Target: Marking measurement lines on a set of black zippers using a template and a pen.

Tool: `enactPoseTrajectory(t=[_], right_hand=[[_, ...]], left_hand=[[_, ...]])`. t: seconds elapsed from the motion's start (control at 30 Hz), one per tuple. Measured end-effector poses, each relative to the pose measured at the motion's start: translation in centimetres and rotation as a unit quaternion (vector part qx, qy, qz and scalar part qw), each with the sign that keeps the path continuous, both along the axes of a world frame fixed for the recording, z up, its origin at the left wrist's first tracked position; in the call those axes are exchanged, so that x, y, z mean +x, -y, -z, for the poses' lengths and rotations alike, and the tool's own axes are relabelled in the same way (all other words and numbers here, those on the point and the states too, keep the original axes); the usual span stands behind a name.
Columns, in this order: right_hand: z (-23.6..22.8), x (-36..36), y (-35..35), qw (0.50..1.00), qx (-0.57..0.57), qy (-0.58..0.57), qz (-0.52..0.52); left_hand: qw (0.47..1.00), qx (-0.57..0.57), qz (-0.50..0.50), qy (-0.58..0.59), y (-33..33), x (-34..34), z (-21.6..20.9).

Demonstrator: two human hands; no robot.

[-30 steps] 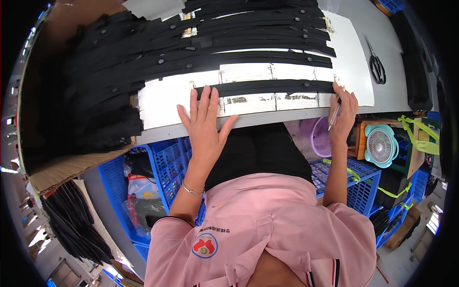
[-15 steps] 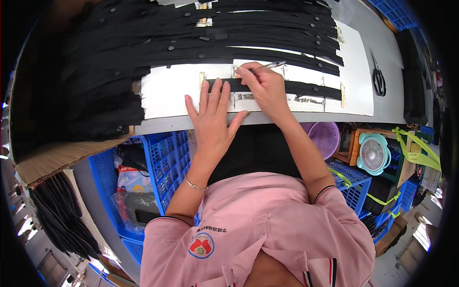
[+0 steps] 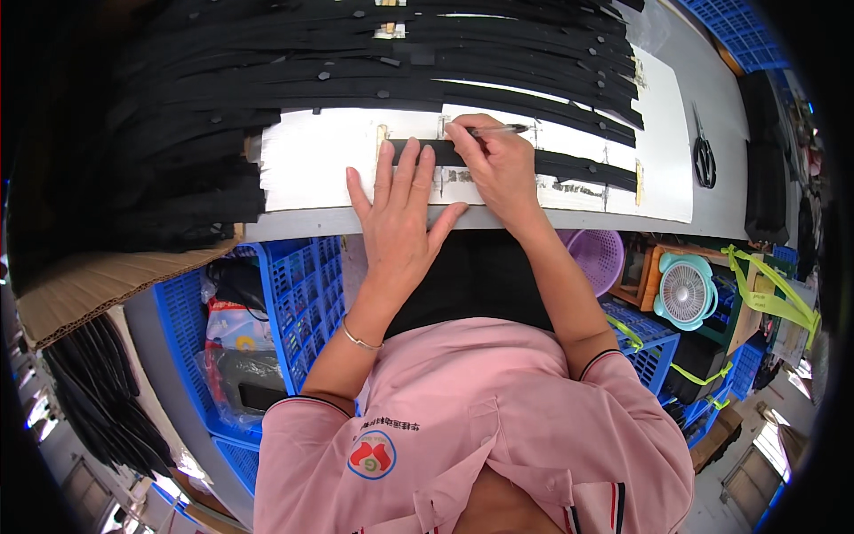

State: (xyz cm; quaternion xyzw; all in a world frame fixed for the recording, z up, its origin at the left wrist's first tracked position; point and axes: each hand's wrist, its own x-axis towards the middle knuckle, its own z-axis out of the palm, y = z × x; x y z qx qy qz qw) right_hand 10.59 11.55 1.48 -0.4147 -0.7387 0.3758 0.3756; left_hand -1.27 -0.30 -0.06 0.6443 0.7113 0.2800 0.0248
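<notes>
A black fabric strip (image 3: 569, 165) lies lengthwise on a white board (image 3: 311, 160) that carries dark pencil-like marks and small tan pieces. My left hand (image 3: 391, 214) rests flat, fingers spread, with its fingertips pressing on the strip's left part and its thumb near the board's front edge. Just right of it, my right hand (image 3: 503, 173) pinches a slim pen (image 3: 509, 130), its barrel leaning to the right. The pen's tip is hidden by my fingers, close to a mark at the strip's far edge.
Many black strips (image 3: 347, 87) are heaped across the far side and left. Black-handled scissors (image 3: 704, 165) lie on the grey table at right. Below the edge stand blue crates (image 3: 302, 311), a purple basket (image 3: 594, 261) and a turquoise fan (image 3: 686, 292). Cardboard (image 3: 116, 289) juts out at left.
The pen in my right hand has tipped lower, its rear end dropping toward level. My left hand stays on the strip; the whole view has shifted slightly.
</notes>
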Motion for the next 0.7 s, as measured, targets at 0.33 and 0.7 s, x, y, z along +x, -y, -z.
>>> enactPoseTrajectory(t=[0.33, 0.7], right_hand=[[0.9, 0.8, -0.1, 0.996, 0.009, -0.010, -0.088], [0.2, 1.0, -0.2, 0.994, 0.057, 0.018, -0.092]], left_hand=[[1.000, -0.008, -0.006, -0.007, 0.0, 0.1, 0.0], [1.000, -0.026, -0.004, -0.008, -0.2, 0.2, -0.1]])
